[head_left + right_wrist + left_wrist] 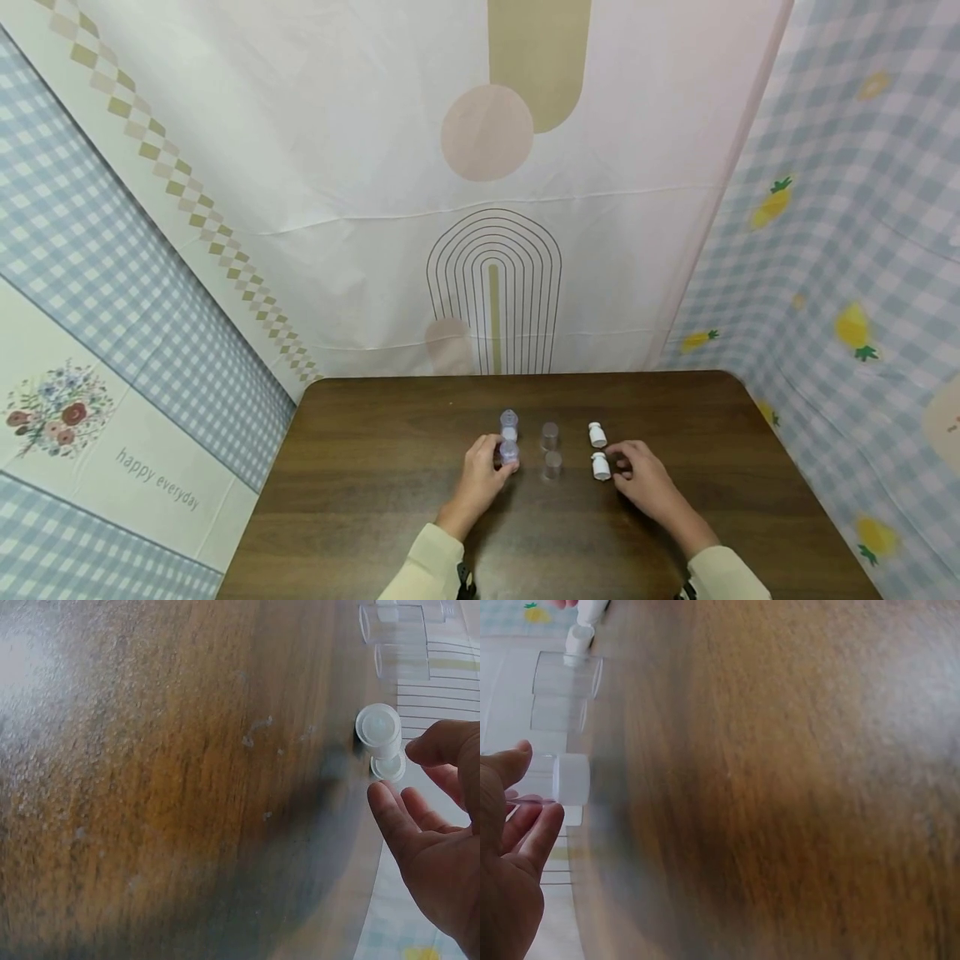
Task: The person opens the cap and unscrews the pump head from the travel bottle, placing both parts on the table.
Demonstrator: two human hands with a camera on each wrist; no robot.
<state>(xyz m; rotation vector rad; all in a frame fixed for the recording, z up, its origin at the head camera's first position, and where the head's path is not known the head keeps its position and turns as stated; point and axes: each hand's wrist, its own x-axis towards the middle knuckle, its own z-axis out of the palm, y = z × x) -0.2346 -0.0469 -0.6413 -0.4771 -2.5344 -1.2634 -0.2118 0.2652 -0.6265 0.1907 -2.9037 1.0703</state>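
Observation:
My left hand (483,473) pinches a small clear jar (509,452) between thumb and fingers. In the left wrist view, its white end (574,780) is toward the wooden table. Directly behind it in the head view is a second similar jar (509,422). To the right, my right hand (641,477) is beside two small white bottles, a near bottle (601,467) and a far bottle (597,435). Its thumb and fingers are parted, fingertips close to the near one, and it holds nothing.
Two clear cylindrical cups, one near (552,465) and one far (550,435), stand between the jars and the bottles. The brown wooden table (360,492) backs onto a patterned cloth (360,283). Checked cloths hang at both sides.

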